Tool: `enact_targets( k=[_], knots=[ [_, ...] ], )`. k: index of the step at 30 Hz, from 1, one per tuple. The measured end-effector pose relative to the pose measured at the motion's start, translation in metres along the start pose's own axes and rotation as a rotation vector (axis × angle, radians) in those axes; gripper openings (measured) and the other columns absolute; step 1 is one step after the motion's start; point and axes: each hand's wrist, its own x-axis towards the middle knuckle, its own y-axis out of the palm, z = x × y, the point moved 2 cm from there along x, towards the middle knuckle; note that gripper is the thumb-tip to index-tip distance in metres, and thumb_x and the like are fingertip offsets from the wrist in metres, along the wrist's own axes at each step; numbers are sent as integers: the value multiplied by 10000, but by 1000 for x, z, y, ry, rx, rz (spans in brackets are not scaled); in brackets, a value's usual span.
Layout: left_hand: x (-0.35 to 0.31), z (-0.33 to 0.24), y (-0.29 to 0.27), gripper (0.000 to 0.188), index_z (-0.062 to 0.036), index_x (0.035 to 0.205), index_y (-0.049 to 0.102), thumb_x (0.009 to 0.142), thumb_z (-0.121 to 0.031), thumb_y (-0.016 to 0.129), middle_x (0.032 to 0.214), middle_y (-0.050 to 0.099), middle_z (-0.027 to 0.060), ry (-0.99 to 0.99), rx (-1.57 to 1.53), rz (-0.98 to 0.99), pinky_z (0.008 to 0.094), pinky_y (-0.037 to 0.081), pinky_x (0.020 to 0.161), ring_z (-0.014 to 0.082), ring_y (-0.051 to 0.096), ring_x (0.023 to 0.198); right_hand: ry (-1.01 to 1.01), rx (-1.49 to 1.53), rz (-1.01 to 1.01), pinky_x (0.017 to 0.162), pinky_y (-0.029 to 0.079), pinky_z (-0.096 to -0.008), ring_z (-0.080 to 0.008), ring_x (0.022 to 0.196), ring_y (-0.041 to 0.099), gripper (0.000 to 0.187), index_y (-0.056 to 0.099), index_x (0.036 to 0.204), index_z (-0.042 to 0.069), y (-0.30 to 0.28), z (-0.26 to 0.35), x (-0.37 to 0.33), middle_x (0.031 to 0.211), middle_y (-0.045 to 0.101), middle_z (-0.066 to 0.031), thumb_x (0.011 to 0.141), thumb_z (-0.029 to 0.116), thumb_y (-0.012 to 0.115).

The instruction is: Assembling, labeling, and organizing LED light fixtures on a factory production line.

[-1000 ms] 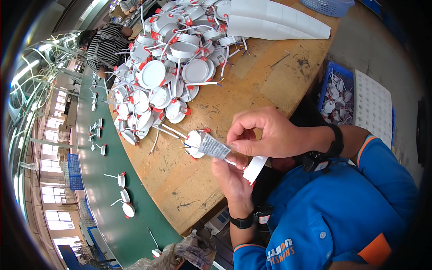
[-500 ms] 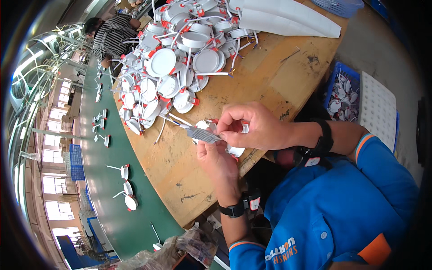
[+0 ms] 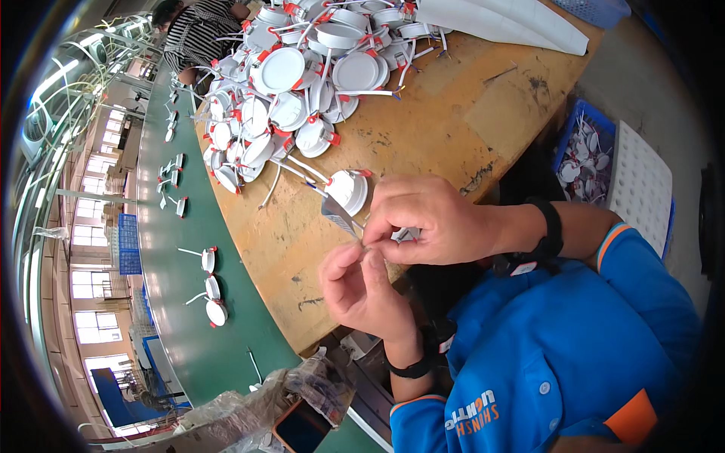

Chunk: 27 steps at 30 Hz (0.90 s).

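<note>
At the left of the frame, a crate (image 3: 130, 245) of blue plastic with a lattice wall stands beyond a long, smooth green surface (image 3: 170, 302), on which a few white lamps (image 3: 216, 312) lie. In the upper left, a person in a striped shirt (image 3: 198, 38) leans beside it. At the lower left there is thin, wrinkled clear plastic film (image 3: 321, 381).

The bench (image 3: 445, 136) is of pale brown board, scratched and stained with dark marks. At its upper left a heap of round lamps (image 3: 279, 72) is piled, smooth and white, with red clips and white cables ending in bare coloured wires.

Near the centre is a strip (image 3: 337, 215), thin, grey and flat like a sheet, set obliquely. Just behind it one white lamp (image 3: 348, 190), a short round drum, rests on the bench. The left hand (image 3: 368, 291) is below the strip, fingers curled, thumb and forefinger tips close together; I cannot tell if this grip holds anything. The right hand (image 3: 427, 219) is to the right of the strip, and its grip is pinched between thumb and forefinger on the strip's lower end, so the strip rises from these fingertips toward the upper left.

Farther right, a blue crate (image 3: 559, 160) holds more white lamps, and a white board (image 3: 640, 181) with rows of round dimples leans over its side.
</note>
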Motion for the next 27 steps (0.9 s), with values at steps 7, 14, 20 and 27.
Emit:
enact_targets(
  k=[7,14,20,27],
  knots=[
    [-2,-2,-13,111,57,912,578,818,-2,565,835,592,75,122,260,72,233,446,719,117,548,750,5,-26,7,556,430,-294,-203,644,543,120,576,750,57,1,7,-3,719,546,-55,676,25,665],
    [-13,0,-21,116,56,907,579,795,29,582,846,591,80,111,161,50,247,460,737,132,561,780,44,-23,63,557,425,-290,-195,634,537,110,578,748,53,7,7,-9,712,543,-54,684,28,664],
    [-25,8,-43,155,43,872,586,724,82,607,871,563,88,-31,73,-25,247,439,734,146,538,798,72,54,112,580,443,-330,-235,606,550,101,575,715,32,24,8,-15,669,536,-76,695,95,651],
    [-36,10,-60,76,45,842,577,767,43,589,821,565,67,-177,-57,-67,223,437,702,121,536,755,-142,-75,167,589,434,-339,-241,676,532,118,567,722,42,42,9,-20,707,528,-67,684,103,660]
  ],
)
